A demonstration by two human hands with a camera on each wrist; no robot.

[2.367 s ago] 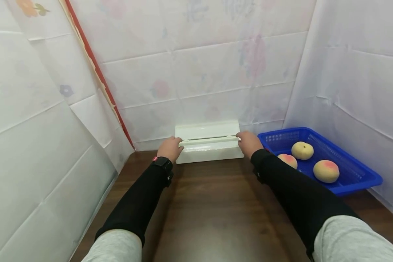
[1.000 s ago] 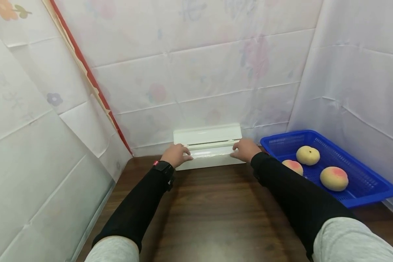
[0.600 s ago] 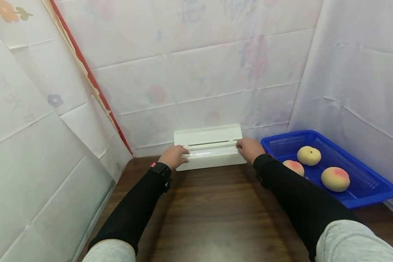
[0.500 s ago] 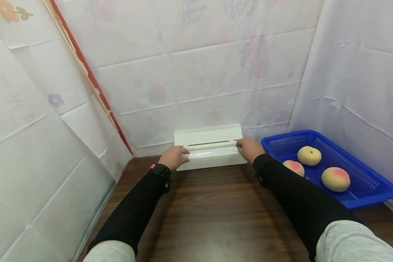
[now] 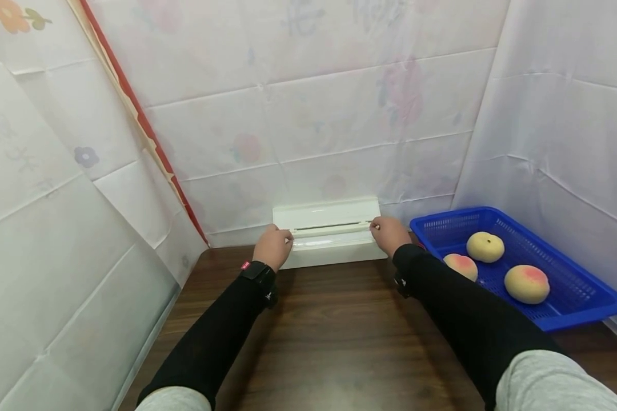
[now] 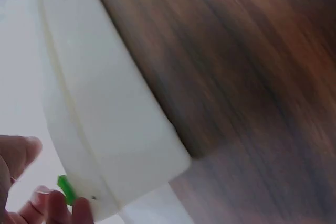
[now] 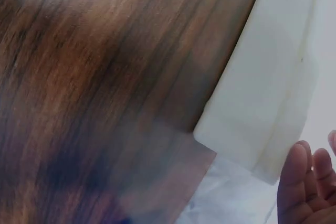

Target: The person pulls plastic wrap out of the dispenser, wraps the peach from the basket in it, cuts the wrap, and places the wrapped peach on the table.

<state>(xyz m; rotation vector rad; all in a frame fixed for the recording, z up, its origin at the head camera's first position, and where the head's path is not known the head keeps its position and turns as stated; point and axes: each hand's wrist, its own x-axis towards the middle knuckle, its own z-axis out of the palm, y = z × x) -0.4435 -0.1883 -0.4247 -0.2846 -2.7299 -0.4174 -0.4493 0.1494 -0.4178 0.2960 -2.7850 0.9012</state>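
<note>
Flanking the open white cling-film dispenser (image 5: 334,255), left hand (image 5: 272,246) and right hand (image 5: 391,235) curl near its ends; their grip is unclear.

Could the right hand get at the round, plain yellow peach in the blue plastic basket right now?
Probably yes: the right hand is beside the open-topped blue plastic basket, and nothing covers the round, plain yellow peach. It would first have to leave the long white box.

Soft glare on tabletop (image 5: 334,377), hazy wrist views
</note>
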